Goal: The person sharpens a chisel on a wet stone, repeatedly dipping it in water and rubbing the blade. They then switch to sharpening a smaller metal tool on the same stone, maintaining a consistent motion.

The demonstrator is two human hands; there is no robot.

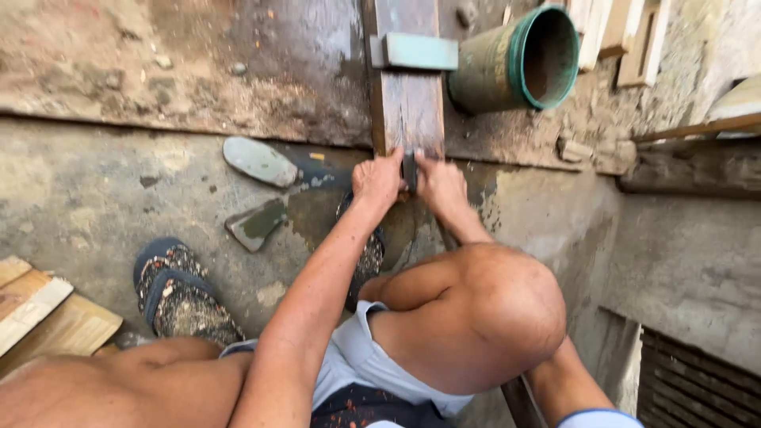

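While both hands, left hand (377, 181) and right hand (441, 184), grip a small dark tool (409, 168) at the wooden plank (407, 103) end, pressing flat and even looks best.

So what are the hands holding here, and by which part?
Both hands, left hand and right hand, grip a small dark object from either side, pressed to the near end of the wooden plank. What kind of thing it is cannot be told.
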